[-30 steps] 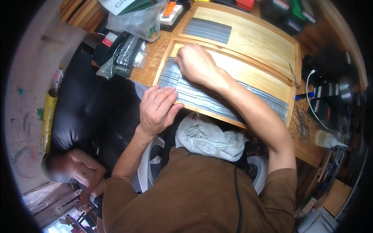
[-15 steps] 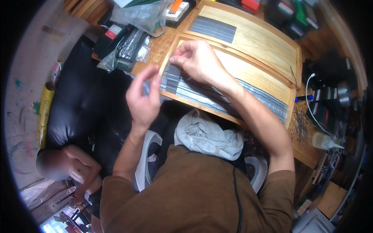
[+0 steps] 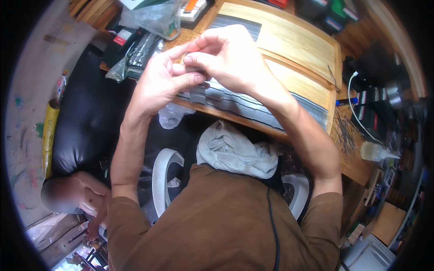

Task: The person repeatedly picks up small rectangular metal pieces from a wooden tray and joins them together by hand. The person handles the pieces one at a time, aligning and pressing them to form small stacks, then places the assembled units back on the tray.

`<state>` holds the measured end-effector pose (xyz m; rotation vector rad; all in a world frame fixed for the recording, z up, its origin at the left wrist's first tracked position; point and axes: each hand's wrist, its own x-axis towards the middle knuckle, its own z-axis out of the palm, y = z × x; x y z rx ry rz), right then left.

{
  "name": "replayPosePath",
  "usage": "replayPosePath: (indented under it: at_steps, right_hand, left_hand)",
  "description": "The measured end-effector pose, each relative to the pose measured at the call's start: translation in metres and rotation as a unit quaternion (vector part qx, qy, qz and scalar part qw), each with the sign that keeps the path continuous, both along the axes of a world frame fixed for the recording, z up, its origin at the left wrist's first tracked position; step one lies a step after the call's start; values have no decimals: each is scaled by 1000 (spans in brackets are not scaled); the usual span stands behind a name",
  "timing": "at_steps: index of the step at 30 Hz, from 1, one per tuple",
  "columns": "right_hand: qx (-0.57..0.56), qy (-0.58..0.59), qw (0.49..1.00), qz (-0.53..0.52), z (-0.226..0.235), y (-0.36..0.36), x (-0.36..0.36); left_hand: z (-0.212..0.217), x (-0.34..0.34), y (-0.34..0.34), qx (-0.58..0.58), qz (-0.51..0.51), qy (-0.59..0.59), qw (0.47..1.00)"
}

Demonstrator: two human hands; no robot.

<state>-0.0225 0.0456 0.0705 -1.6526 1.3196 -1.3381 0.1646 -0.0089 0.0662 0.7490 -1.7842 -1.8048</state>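
My left hand (image 3: 156, 81) and my right hand (image 3: 230, 58) meet above the left end of a wooden-framed tray (image 3: 289, 74). Both are closed, thumbs and fingertips pinched close together. Whatever lies between them is mostly hidden by the fingers; only a little grey shows there. Along the tray's near side lie several thin grey strips (image 3: 244, 103), side by side, partly under my right wrist. A second wooden tray (image 3: 294, 34) sits behind it, with a dark grey block of strips (image 3: 239, 28) at its left end.
Plastic bags (image 3: 151, 20) and dark boxes (image 3: 118, 45) crowd the table's left. At the right are a blue marker (image 3: 346, 102), a white cable (image 3: 355, 108), thin dark wires (image 3: 346, 137) and a squeeze bottle (image 3: 373, 151). A pale cloth (image 3: 235, 151) rests on my lap. Another person (image 3: 88, 194) is at lower left.
My left hand has moved up and closed in against my right hand. The right hand has lifted from the grey strips at the tray's left end. The view has shifted slightly.
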Motion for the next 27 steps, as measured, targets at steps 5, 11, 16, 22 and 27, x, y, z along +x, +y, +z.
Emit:
replayPosePath:
  at_steps: [5,11,16,22,27]
  right_hand:
    - [-59,133,989,-24,15,89,-23]
    - [86,112,990,27,-31,242,-20]
    - [88,-48,991,-87,-103,300,14]
    - [93,-170,957,-217,-145,315,38]
    - [78,-205,938,-268,-150,295,36]
  left_hand:
    - [9,-20,60,5,-86,-16,996]
    - [-34,-26,138,389,-74,-17,918]
    - [-83,-49,170,470,-109,-95,871]
    - [-116,-77,166,485,-194,-123,844]
    - [-118,-92,149,424,-211,-187,861]
